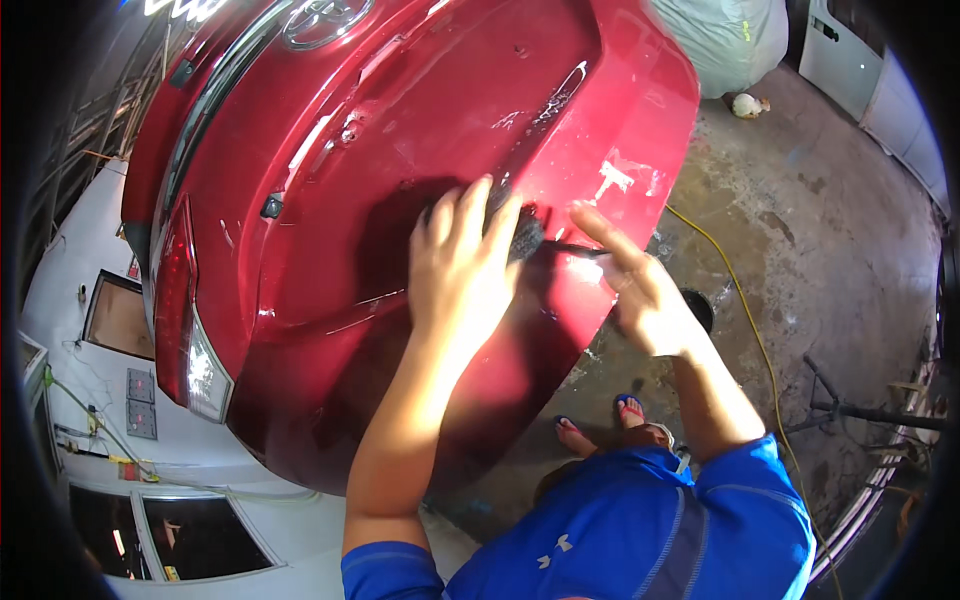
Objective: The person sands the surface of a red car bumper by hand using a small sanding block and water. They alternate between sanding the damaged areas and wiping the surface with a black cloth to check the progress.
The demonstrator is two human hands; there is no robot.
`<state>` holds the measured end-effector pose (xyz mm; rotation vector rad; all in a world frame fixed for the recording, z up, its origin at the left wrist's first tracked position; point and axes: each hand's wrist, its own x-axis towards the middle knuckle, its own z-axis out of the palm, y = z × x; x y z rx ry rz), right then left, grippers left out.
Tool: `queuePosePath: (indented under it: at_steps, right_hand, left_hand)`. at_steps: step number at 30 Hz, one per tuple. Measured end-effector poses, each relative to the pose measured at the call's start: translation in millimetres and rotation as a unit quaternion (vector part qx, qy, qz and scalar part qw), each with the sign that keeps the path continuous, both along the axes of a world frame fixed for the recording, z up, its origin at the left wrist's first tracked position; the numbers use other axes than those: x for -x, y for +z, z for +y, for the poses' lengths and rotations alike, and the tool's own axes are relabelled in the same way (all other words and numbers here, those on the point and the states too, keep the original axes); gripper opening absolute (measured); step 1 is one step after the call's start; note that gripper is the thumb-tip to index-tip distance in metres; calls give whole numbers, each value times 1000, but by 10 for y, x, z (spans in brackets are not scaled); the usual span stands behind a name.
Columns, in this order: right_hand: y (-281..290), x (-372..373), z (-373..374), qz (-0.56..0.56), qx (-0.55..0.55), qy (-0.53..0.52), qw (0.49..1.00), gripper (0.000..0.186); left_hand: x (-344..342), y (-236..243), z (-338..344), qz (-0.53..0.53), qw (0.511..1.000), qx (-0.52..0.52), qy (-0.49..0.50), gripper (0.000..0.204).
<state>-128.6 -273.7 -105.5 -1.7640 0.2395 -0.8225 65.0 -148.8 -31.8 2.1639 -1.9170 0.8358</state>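
Note:
A glossy red car trunk lid (480,110) fills the middle, with white smears and wet streaks on its paint. My left hand (465,260) lies on the panel, fingers extended over a dark, fuzzy pad (527,237) that shows between the fingers and beside the hand. Much of the pad is hidden under my palm. By the panel's right edge is my right hand (645,290), its index finger stretched out and the other fingers partly hidden. A thin dark strip (578,249) runs from near the pad toward this hand; whether it is held does not show.
A tail light (176,300) and clear lamp (208,375) sit at the car's left. A yellow cord (745,310) crosses the stained concrete floor (800,220). A covered bulky shape (735,45) and pale door panels (845,55) stand far right, black metal stand (850,410) nearer.

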Motion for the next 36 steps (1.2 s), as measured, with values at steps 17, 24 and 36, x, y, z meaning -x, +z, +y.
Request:
queuePosePath:
  at_steps: [17, 24, 36]
  right_hand:
    - [-988, 1392, 228, 28, -339, -45, 939, 66]
    - [-673, 778, 4, 25, -126, 43, 991, 62]
    - [222, -900, -185, -45, 437, -64, 896, 49]
  left_hand:
    - [-1064, 840, -74, 75, 991, -89, -59, 47]
    - [-637, 764, 1327, 69, 987, -32, 141, 46]
    - [-596, 594, 1101, 76, 979, 77, 172, 55]
